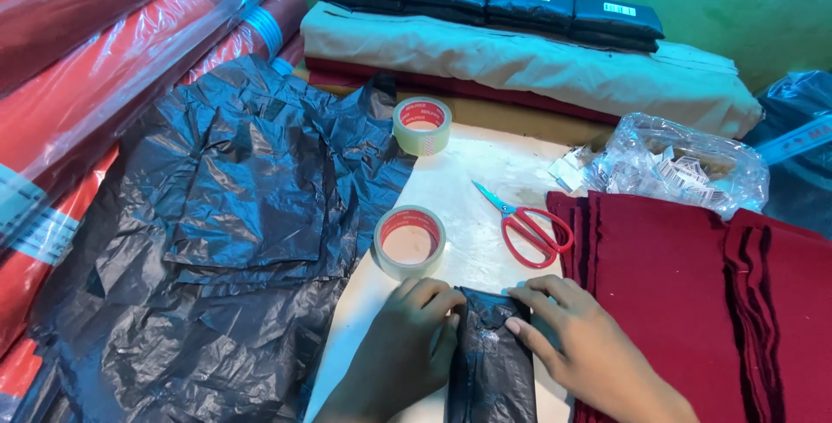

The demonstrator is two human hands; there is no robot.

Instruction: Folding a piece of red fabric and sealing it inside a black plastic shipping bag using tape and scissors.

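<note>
Pressing flat on either side, the left hand (pixel 407 336) and right hand (pixel 576 341) pinned, without clenching, a black plastic-wrapped packet (pixel 490 358) at the table's near edge, just near of a tape roll (pixel 409 241) and red scissors (pixel 529 225).

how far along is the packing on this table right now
Done: four black wrapped packets lie stacked on the folded beige cloth. In hand: the left hand and right hand press a black plastic-wrapped bundle, no tape visible on it. Left: a maroon cloth stack, loose black bags, with tape rolls and scissors lying untouched.
</note>
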